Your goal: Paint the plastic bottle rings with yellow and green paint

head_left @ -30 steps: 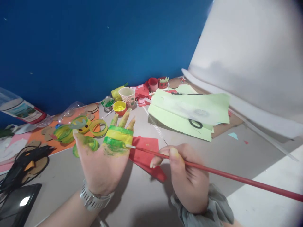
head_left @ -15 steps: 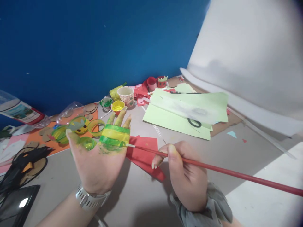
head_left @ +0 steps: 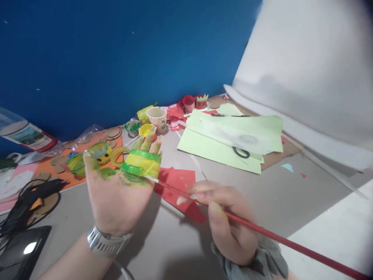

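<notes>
My left hand (head_left: 119,202) is palm up with its fingers stretched out. A ring (head_left: 142,162), striped in wet yellow and green paint, sits around those fingers; paint smears mark the palm and fingertips. My right hand (head_left: 230,217) pinches a thin red-handled paintbrush (head_left: 262,230). The brush's pale tip meets the ring's lower edge, near the right end of its green stripe. Beyond my left fingertips stand a cup of yellow paint (head_left: 146,129), partly hidden, and a cup of green paint (head_left: 133,127). A patterned paper cup (head_left: 157,118) is beside them.
Painted rings (head_left: 119,156) lie on orange paper (head_left: 74,179) at left. Nearer are a black glue gun (head_left: 32,198) and a dark-screened device (head_left: 25,252). Red paper (head_left: 186,179) lies beneath the brush. Pale green sheets (head_left: 198,149) partly cover scissors (head_left: 241,152). A blue wall (head_left: 145,50) stands behind.
The brush tip has moved a little left along the ring's lower edge, and its handle slants more steeply. Less green shows at the ring's lower right. My right fingers have shifted.
</notes>
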The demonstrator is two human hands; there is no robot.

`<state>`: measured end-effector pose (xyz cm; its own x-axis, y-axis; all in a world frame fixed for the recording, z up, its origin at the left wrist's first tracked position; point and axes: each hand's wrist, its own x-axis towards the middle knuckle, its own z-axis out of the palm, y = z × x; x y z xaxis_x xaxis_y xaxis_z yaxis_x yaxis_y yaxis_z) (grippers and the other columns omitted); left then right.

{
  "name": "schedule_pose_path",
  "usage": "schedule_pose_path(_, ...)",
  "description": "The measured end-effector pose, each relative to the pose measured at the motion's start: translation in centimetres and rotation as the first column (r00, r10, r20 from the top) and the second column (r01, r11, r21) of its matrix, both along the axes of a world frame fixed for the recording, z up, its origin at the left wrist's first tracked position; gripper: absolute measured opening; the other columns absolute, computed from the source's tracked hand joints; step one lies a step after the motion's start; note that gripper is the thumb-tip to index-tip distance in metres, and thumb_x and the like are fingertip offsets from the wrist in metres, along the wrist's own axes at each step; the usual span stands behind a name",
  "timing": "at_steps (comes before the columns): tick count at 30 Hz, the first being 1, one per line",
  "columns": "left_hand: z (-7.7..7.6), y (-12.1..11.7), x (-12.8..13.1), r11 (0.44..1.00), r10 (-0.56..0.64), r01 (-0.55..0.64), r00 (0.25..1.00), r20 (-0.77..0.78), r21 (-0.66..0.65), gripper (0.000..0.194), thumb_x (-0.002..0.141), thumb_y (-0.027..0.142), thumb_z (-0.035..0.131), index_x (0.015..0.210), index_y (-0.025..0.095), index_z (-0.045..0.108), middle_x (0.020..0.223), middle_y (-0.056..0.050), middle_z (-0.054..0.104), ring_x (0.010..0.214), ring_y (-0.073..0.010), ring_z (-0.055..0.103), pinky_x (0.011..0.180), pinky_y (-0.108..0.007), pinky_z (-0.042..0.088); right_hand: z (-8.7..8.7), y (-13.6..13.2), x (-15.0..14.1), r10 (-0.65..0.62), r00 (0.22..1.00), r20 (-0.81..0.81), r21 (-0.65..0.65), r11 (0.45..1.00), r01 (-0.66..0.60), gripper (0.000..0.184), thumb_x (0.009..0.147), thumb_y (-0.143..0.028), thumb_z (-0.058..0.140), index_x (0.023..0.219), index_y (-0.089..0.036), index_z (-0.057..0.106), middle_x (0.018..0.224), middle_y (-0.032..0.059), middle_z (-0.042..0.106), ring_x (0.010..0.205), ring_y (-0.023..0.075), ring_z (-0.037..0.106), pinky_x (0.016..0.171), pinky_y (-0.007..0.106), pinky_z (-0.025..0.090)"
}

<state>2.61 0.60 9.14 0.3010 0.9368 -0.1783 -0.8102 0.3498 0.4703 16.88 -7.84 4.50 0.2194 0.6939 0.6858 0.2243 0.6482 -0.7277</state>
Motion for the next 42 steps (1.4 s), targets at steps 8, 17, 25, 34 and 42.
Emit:
schedule_pose_path(8, -1.3, 0.3, -0.7, 0.994, -0.050, 0.049, 0.999, 0.007, 0.099, 0.076, 0.087, 0.071, 0.036, 0.140, 0.017, 0.042, 0.142, -0.011, 0.052, 0.136, -0.0284, 0.043, 0.106, -0.041, 0.047, -1.7, -0.8, 0.2, -0.062, 0.994, -0.094, -0.091, 0.994, 0.053, 0.020, 0.092, -0.013, 0.044, 0.097, -0.024, 0.059, 0.079, 0.0015, 0.067, 0.079, 0.0182, 0.067, 0.070, 0.034, 0.054)
schedule_pose_path(17, -1.1, 0.1, -0.5, 0.992, -0.078, 0.076, 0.997, 0.013, 0.105, 0.077, 0.087, 0.071, 0.034, 0.141, 0.017, 0.042, 0.144, -0.010, 0.050, 0.136, -0.0279, 0.043, 0.110, -0.041, 0.043, -0.2, -0.3, 0.0, -0.115, 0.988, 0.107, -0.090, 0.988, 0.125, 0.021, 0.086, -0.005, 0.046, 0.085, -0.022, 0.059, 0.077, -0.0007, 0.066, 0.078, 0.0110, 0.066, 0.071, 0.022, 0.054)
schedule_pose_path(25, -1.5, 0.4, -0.7, 0.990, -0.098, 0.102, 0.994, -0.045, 0.094, 0.080, 0.086, 0.071, 0.038, 0.143, 0.014, 0.041, 0.142, -0.011, 0.053, 0.133, -0.0270, 0.047, 0.111, -0.038, 0.042, -0.5, -0.4, 0.3, -0.069, 0.995, 0.067, -0.031, 0.997, 0.071, 0.023, 0.084, -0.004, 0.045, 0.089, -0.023, 0.059, 0.080, -0.0006, 0.067, 0.076, 0.0117, 0.065, 0.071, 0.024, 0.054)
schedule_pose_path(34, -0.9, 0.6, -1.0, 0.992, -0.068, 0.072, 0.997, -0.047, 0.104, 0.079, 0.089, 0.064, 0.043, 0.146, 0.011, 0.033, 0.144, -0.011, 0.050, 0.137, -0.0277, 0.043, 0.110, -0.037, 0.043, -0.3, -0.2, 0.3, -0.111, 0.978, 0.175, -0.012, 0.993, 0.114, 0.023, 0.080, -0.004, 0.044, 0.088, -0.021, 0.056, 0.079, 0.0021, 0.065, 0.073, 0.0139, 0.065, 0.065, 0.027, 0.055)
schedule_pose_path(42, -1.1, 0.6, -1.3, 0.981, -0.102, 0.096, 0.994, 0.030, 0.168, 0.072, 0.091, 0.064, 0.037, 0.144, 0.014, 0.037, 0.143, -0.013, 0.052, 0.136, -0.0289, 0.044, 0.110, -0.039, 0.043, -0.5, 0.0, 0.2, 0.024, 0.991, 0.134, 0.004, 1.000, -0.025, 0.029, 0.080, -0.002, 0.045, 0.099, -0.021, 0.056, 0.091, 0.0038, 0.064, 0.083, 0.0130, 0.064, 0.074, 0.026, 0.055)
